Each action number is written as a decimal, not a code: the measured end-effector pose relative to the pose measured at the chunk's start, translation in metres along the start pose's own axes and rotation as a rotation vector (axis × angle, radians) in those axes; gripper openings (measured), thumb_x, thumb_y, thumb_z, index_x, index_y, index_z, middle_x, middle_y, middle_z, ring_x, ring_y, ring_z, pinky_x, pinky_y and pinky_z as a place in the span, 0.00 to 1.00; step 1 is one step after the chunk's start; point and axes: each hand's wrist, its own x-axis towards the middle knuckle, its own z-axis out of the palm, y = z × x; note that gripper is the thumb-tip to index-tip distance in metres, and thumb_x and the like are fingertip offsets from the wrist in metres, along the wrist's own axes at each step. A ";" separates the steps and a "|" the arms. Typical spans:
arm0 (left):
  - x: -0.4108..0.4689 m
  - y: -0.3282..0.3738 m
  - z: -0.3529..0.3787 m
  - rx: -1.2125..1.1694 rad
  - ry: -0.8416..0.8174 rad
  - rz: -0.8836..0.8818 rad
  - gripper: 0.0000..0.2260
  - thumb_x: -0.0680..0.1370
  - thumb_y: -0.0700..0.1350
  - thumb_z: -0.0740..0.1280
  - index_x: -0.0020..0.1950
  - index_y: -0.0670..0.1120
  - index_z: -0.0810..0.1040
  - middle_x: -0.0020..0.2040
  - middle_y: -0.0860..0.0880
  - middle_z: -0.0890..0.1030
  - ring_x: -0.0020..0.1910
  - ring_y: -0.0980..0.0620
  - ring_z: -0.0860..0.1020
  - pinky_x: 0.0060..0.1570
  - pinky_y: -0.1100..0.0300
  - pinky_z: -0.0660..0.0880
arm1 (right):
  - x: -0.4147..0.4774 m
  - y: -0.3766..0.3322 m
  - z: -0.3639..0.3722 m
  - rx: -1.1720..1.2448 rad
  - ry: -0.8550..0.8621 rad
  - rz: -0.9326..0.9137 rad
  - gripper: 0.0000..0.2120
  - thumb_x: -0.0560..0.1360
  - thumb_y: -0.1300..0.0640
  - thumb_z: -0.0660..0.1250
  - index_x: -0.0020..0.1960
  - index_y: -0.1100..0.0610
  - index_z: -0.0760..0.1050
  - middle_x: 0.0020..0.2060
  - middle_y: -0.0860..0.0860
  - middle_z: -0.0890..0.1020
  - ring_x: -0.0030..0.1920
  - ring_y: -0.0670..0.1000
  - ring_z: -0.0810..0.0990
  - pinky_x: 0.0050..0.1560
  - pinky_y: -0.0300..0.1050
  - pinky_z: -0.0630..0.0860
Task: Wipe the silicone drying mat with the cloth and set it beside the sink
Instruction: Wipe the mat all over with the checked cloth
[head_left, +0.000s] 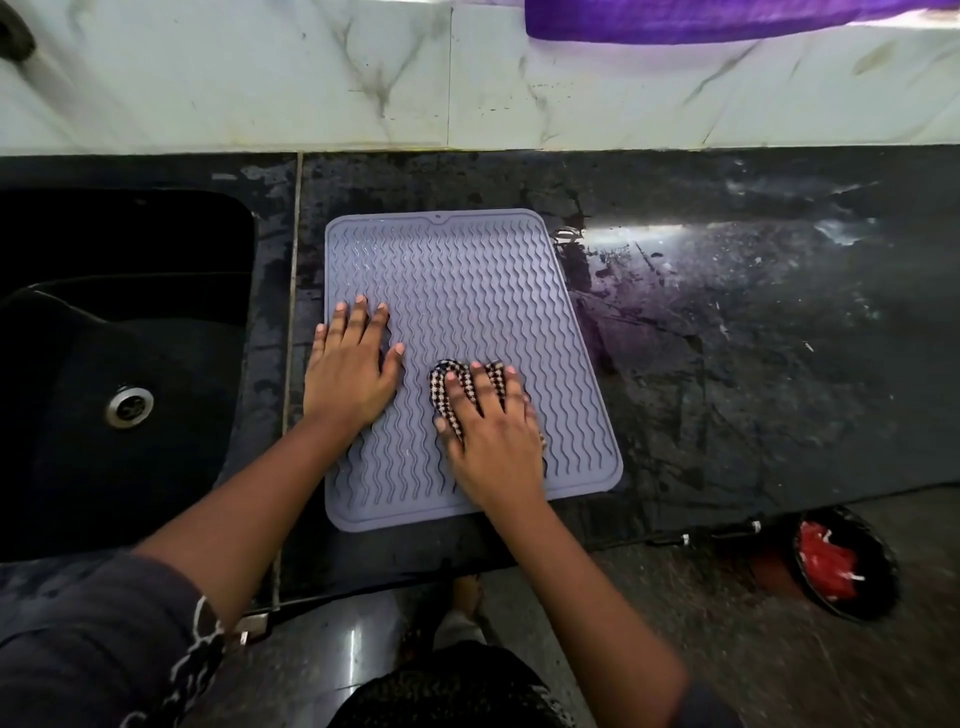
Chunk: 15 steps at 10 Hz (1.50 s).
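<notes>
A grey-lilac silicone drying mat (467, 280) with wavy ridges lies flat on the dark stone counter (753, 322), just right of the black sink (119, 332). My left hand (353, 364) rests flat on the mat's left side with its fingers spread, holding nothing. My right hand (493, 431) presses a black-and-white checked cloth (452, 384) onto the mat's lower middle; the cloth bunches under my fingers and palm, mostly hidden.
The sink's metal drain (129, 406) shows at the left. Wet streaks mark the counter right of the mat. A marble-tiled wall (363, 78) rises behind, with purple fabric (727, 21) hanging at the top right. On the floor stands a black bowl (844, 566) with red contents.
</notes>
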 end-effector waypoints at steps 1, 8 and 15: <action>0.000 0.001 0.000 0.010 -0.009 -0.001 0.26 0.81 0.56 0.50 0.77 0.49 0.53 0.78 0.47 0.52 0.77 0.46 0.47 0.74 0.49 0.44 | -0.038 -0.001 -0.003 -0.026 -0.015 -0.009 0.26 0.72 0.46 0.66 0.68 0.51 0.70 0.67 0.54 0.74 0.67 0.63 0.70 0.59 0.60 0.72; 0.000 0.000 0.001 0.024 0.002 0.006 0.26 0.81 0.56 0.49 0.77 0.49 0.53 0.78 0.46 0.53 0.77 0.46 0.48 0.74 0.48 0.44 | -0.067 0.040 -0.021 0.167 0.050 -0.151 0.24 0.74 0.63 0.64 0.69 0.52 0.70 0.67 0.53 0.73 0.67 0.56 0.71 0.65 0.54 0.70; 0.000 0.000 0.001 -0.005 0.005 0.007 0.26 0.81 0.56 0.50 0.77 0.49 0.53 0.78 0.46 0.53 0.77 0.46 0.48 0.74 0.48 0.44 | -0.043 0.001 -0.008 0.060 0.052 -0.001 0.27 0.71 0.64 0.67 0.69 0.53 0.69 0.69 0.57 0.71 0.68 0.62 0.69 0.65 0.57 0.68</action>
